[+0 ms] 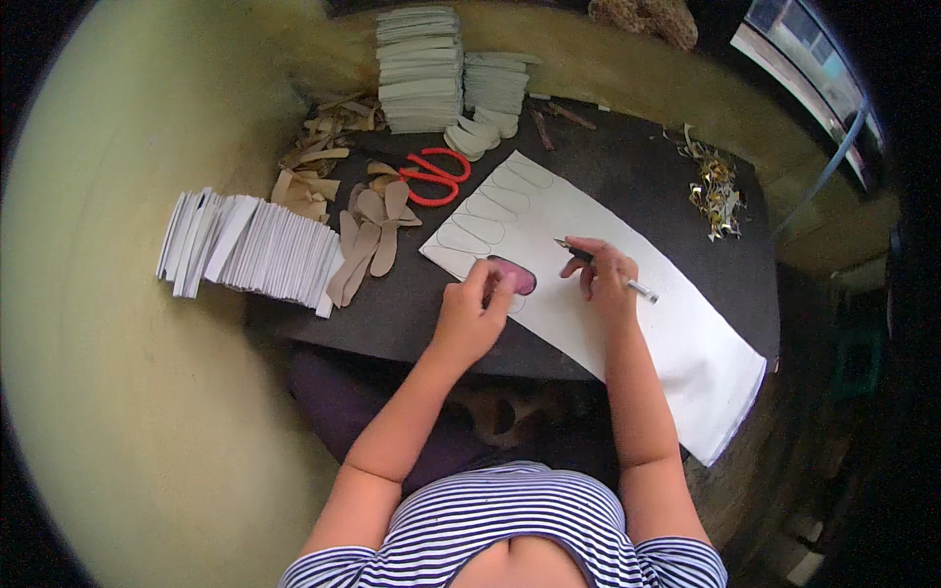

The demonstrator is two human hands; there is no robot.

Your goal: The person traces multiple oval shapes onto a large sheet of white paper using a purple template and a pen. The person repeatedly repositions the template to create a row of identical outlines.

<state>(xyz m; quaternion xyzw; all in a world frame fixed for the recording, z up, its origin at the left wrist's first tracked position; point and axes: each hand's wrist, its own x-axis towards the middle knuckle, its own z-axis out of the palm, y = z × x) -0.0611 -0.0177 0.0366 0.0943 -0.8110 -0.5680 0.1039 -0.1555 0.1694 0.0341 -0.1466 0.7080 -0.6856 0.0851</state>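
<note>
A long white sheet (pixel 627 304) lies slantwise across the dark table, its lower right end hanging past the edge. Rows of sole-shaped outlines are drawn along its upper left part. My left hand (pixel 475 309) pinches a small pinkish sole-shaped template (pixel 517 276) with a dark rim, over the sheet's left edge. Part of the template is hidden by the fingers. To the right, my right hand (pixel 606 279) holds a pen (pixel 642 291) with a dark front and a clear rear end. The pen's tip points up and left, apart from the template.
Red-handled scissors (pixel 434 176) lie beside brown sole-shaped cutouts (pixel 377 230). A row of white pieces (pixel 265 245) stands at the table's left. Tall stacks of pale cutouts (pixel 420 73) rise at the back. Shiny gold scraps (pixel 716 191) sit at the back right, near the window (pixel 809 59).
</note>
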